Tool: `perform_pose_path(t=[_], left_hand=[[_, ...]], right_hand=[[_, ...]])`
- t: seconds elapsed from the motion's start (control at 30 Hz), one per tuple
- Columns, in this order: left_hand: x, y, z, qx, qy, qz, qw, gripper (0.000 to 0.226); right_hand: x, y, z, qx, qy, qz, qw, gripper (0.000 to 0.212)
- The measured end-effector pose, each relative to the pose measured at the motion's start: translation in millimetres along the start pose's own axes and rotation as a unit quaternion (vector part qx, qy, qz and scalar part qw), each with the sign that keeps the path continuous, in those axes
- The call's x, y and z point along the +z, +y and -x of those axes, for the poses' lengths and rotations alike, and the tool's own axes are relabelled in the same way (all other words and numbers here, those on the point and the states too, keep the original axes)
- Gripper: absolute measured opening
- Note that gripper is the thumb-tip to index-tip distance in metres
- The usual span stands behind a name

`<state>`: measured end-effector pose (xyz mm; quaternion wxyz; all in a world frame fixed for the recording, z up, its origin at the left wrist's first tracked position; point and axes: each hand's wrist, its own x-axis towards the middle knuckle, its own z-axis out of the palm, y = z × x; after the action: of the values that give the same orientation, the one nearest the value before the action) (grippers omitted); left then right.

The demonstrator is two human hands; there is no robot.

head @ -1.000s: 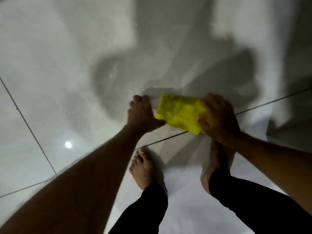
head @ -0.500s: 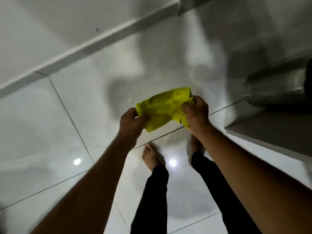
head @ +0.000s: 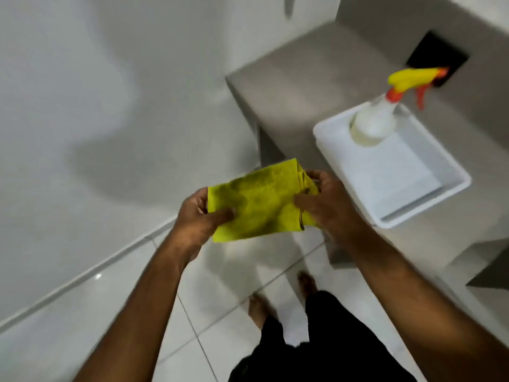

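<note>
A folded yellow cloth [head: 259, 201] hangs in the air at waist height between my two hands. My left hand [head: 198, 216] pinches its left edge, thumb on top. My right hand [head: 327, 205] grips its right edge with fingers curled round the folds. Both hands hold the cloth above the white tiled floor, just left of a grey ledge.
A grey ledge [head: 289, 86] runs along the right. On it stands a white tray [head: 429, 199] holding a spray bottle [head: 374, 119] with a yellow and orange trigger head. A white wall fills the left. My bare feet [head: 259, 312] stand on the tiled floor [head: 82, 326].
I have stood up from the floor, lifting the cloth with both hands. The view has swung up, and the ledge, tray and spray bottle have come into sight.
</note>
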<state>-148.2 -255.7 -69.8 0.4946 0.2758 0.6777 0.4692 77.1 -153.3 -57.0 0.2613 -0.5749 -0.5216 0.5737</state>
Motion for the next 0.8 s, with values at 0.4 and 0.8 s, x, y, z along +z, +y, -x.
perform_pose_path(t=[0.4, 0.8], left_hand=[[171.9, 44.4, -18.9, -0.045, -0.120, -0.090, 0.988, 0.026], [342.2, 27.8, -81.0, 0.107, -0.106, -0.544, 0.825, 0.010]], right_hand=[[-180.2, -22.4, -24.2, -0.069, 0.190, 0.131, 0.971, 0.060], [-247.0, 65.5, -124.0, -0.003, 0.193, 0.353, 0.915, 0.033]])
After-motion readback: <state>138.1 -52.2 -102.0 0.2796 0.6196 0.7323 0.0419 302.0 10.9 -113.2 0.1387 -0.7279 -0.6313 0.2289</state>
